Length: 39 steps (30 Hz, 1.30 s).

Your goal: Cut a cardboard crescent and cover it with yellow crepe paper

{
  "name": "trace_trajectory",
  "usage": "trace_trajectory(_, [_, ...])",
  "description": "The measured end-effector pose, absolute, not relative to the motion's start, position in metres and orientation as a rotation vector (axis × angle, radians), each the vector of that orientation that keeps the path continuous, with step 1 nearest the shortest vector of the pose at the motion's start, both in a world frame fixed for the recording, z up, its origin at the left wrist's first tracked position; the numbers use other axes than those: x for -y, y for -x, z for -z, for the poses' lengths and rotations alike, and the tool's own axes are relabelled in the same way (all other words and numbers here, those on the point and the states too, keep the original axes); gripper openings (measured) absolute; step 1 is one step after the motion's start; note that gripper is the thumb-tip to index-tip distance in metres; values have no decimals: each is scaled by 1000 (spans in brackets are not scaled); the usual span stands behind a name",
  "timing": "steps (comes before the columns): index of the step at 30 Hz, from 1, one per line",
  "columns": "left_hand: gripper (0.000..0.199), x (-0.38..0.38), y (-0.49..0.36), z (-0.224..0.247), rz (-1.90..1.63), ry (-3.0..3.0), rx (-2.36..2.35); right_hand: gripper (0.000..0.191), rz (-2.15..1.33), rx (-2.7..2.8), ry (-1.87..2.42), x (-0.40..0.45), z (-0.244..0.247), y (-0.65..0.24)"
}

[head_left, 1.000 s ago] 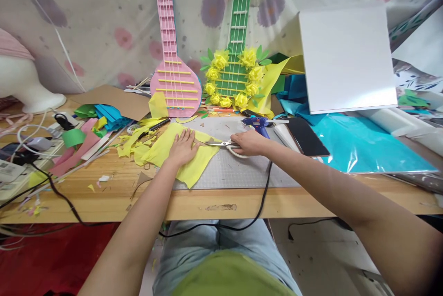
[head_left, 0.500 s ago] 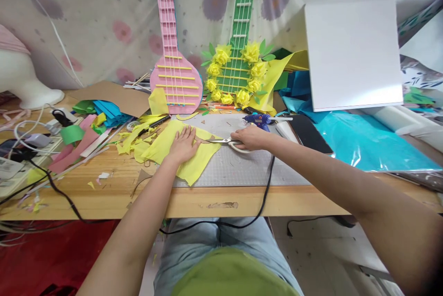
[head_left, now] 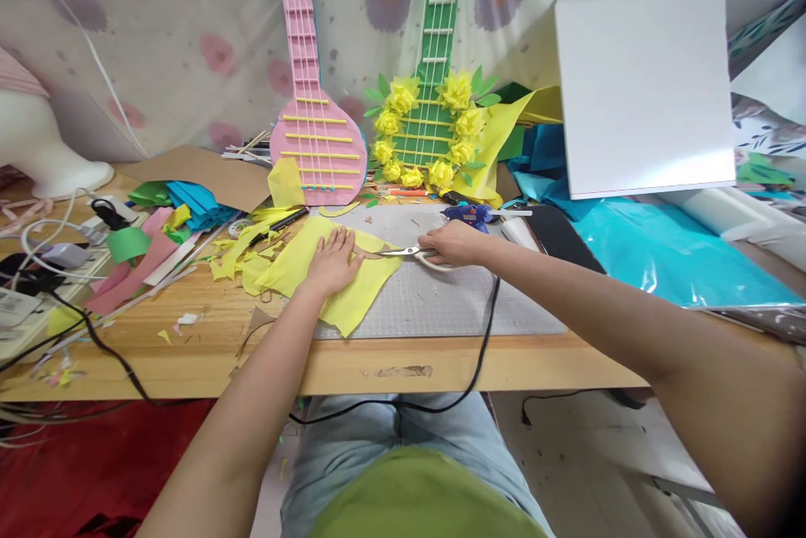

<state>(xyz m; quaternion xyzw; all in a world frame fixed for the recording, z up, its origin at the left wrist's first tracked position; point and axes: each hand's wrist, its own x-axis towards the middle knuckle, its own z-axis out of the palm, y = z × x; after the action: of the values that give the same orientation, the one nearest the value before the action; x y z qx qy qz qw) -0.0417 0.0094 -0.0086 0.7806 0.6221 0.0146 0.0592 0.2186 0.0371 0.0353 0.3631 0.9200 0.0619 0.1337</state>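
Observation:
My left hand [head_left: 335, 261] lies with its fingers spread, pressing on a sheet of yellow crepe paper [head_left: 353, 316]. A small brown piece [head_left: 367, 253] shows beside its fingertips on the paper. Pale-handled scissors [head_left: 403, 252] are gripped in my right hand [head_left: 454, 244], with the blades pointing left over the paper's right part, near the brown piece. Under the paper's right side is a grey cutting mat [head_left: 441, 311].
A blue glue gun [head_left: 469, 215] lies behind my right hand, its black cord crossing the mat. Pink [head_left: 318, 143] and green [head_left: 428, 127] paper instruments stand at the back. Yellow scraps [head_left: 230, 257] lie left, blue wrapped paper [head_left: 667, 257] right.
The view has shifted slightly. My right hand and the scissors have moved a little to the left; my left hand stays on the yellow paper.

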Motion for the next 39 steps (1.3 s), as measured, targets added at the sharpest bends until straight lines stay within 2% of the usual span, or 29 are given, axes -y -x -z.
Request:
trace_trajectory(28, [65, -10, 42, 11, -53, -2380, -1892, 32, -95, -2612, -1150, -24, -38, -208])
trace_trajectory(39, [65, -9, 41, 10, -55, -2379, -1896, 38, 48, -2530, -1342, -11, -38, -199])
